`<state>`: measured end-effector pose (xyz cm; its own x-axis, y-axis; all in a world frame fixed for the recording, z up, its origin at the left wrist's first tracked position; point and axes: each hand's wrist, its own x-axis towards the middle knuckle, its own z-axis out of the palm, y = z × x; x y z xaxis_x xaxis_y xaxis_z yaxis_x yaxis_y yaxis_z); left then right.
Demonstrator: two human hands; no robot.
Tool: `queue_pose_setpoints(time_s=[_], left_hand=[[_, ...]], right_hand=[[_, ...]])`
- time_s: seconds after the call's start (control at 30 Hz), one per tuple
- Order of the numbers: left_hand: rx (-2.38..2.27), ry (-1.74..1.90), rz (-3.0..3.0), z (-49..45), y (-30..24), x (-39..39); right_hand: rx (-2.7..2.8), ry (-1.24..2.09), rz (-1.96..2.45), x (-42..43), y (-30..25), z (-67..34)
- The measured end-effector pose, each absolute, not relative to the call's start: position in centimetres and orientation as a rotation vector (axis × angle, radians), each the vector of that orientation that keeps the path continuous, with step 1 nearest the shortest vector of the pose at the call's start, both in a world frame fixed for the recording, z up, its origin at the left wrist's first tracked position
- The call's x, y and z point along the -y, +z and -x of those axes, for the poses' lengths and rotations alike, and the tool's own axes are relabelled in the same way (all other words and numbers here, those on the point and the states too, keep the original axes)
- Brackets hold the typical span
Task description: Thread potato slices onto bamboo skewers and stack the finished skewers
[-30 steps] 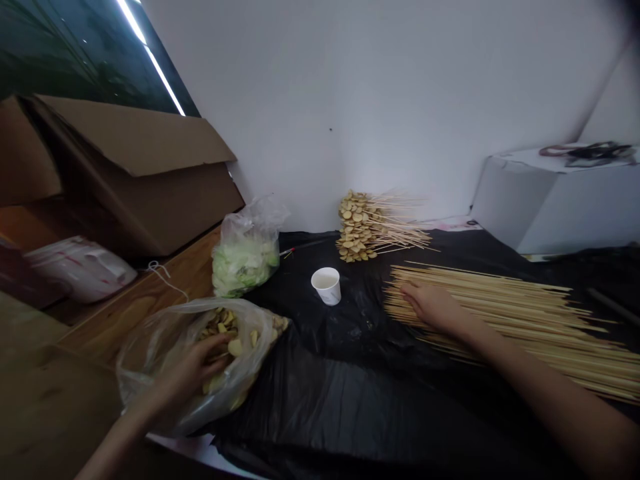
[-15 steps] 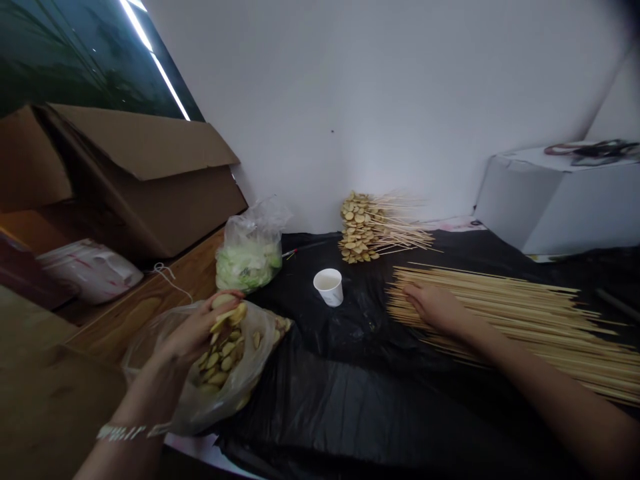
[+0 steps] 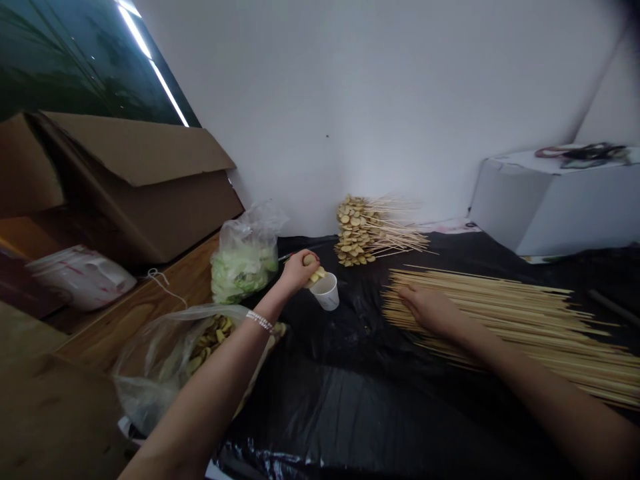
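Observation:
My left hand (image 3: 298, 270) is closed around a few pale potato slices (image 3: 316, 273), held right at the rim of a white paper cup (image 3: 327, 293). Below my left forearm lies an open clear plastic bag (image 3: 145, 353) with more potato slices (image 3: 207, 340) in it. On the right, my right hand (image 3: 425, 307) rests on the left ends of a wide spread of bamboo skewers (image 3: 500, 300). Its fingers are bent and pressed together on them; how many they grip is hidden.
Against the wall stands a pile of skewered potato slices (image 3: 353, 230), sticks pointing right. A bag of pale green cut vegetables (image 3: 243, 267) sits at left. A cardboard box (image 3: 150, 207) and a white box (image 3: 530, 200) flank the black plastic sheet (image 3: 340, 400).
My left hand has carried potato slices from the open bag right and forward to the paper cup. My right hand stays on the skewers. The view has shifted slightly.

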<state>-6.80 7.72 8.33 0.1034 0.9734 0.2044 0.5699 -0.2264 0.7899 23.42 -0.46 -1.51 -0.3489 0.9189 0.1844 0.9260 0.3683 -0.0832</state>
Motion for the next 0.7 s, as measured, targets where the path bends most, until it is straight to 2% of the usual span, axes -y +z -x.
queue_pose_setpoints(time_s=[0.13, 0.3, 0.53, 0.7], left_hand=[[-1.709, 0.926, -2.192, 6.1, 7.8, -8.0], [-1.745, 0.838, -2.264, 5.3, 7.3, -7.7], [-1.741, 0.952, -2.121, 5.5, 6.7, -7.8], [-1.558, 1.169, -1.753, 5.2, 6.2, -7.8]], right_hand=[[2.431, -0.073, 1.665, 0.3, -1.8, -23.5], [2.446, -0.062, 1.650, 0.2, -1.9, -23.6], [2.436, -0.059, 1.663, 0.2, -2.0, -23.6], [2.442, -0.067, 1.654, 0.1, -2.2, -23.6]])
